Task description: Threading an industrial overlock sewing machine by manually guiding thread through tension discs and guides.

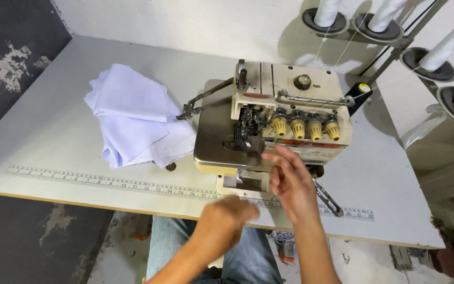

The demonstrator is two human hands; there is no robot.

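- On the machine (pixel 285 118) front: red oblong label (pixel 311 143) under yellow knobs (pixel 306 126).
- Right hand (pixel 290 184): fingers apart, empty, beside presser foot (pixel 248 143).
- Left hand (pixel 227 218): blurred, fingers curled, grip unclear.

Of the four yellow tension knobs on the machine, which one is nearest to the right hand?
The leftmost yellow knob; the right hand is spread just below it.

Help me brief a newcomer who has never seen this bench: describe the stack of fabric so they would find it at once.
Start at the cream overlock sewing machine on the white table. Look to its left: the folded pale lavender-white cloth lies there in a loose pile, above the printed ruler strip. It is the only soft thing on the table.
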